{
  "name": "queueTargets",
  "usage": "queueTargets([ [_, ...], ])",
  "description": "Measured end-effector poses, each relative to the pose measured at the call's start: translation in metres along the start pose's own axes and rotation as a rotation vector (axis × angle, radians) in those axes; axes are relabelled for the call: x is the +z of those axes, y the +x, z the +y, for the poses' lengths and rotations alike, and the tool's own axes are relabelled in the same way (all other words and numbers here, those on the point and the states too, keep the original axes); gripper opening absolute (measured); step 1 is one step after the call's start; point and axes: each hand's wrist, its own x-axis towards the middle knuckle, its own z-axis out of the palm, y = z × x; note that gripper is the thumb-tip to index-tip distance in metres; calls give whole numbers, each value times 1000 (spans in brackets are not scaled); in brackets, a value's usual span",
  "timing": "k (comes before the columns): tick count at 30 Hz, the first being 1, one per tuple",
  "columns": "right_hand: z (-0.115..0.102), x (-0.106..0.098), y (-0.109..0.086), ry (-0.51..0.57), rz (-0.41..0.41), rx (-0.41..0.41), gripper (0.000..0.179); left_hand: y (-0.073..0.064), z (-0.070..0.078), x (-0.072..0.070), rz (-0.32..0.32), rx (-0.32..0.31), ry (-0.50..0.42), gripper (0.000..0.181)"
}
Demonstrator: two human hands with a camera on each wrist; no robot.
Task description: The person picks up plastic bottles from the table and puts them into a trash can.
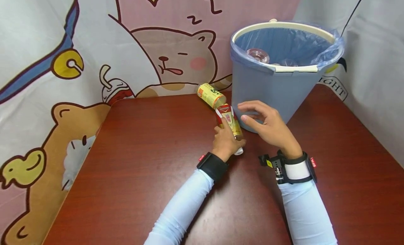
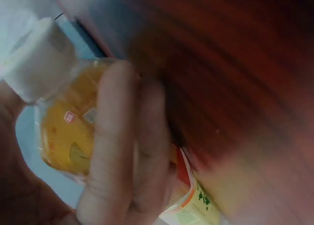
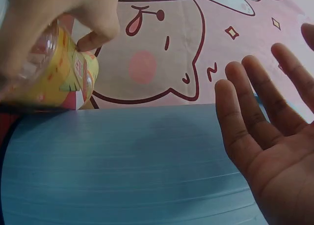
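My left hand (image 1: pixel 224 142) grips a clear plastic bottle (image 1: pixel 233 125) with a red and yellow label, low over the table. In the left wrist view, fingers (image 2: pixel 115 146) wrap round this bottle, and its white cap (image 2: pixel 40 60) points to the upper left. A second bottle (image 1: pixel 210 95), with a yellow label, lies at the far edge of the table, just beyond the first. Over the table in front of the bin, my right hand (image 1: pixel 270 128) is held with fingers spread and nothing in it.
A blue-grey bin (image 1: pixel 265 87) lined with a blue bag stands at the back right, with clear plastic items (image 1: pixel 258 55) inside. Behind the reddish-brown table (image 1: pixel 126 160) hangs a cartoon-printed cloth (image 1: pixel 186 55).
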Motion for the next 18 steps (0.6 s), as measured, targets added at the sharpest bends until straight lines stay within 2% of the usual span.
queueTargets([
  [3,0,-3,0,21,3,5,35,0,-6,-9,-27,1,-44,102],
  [7,3,-6,1,52,16,33,40,-4,-17,-37,-6,9,-47,83],
  [9,5,-8,0,60,24,45,41,-8,-21,-54,33,31,-47,68],
  [13,8,-11,0,58,29,40,41,-11,-28,-87,158,106,-54,40],
  [16,8,-10,1,65,20,25,39,-12,-38,-107,239,160,-74,27],
  [18,9,-9,1,74,14,20,38,-14,-45,-119,264,189,-104,24],
])
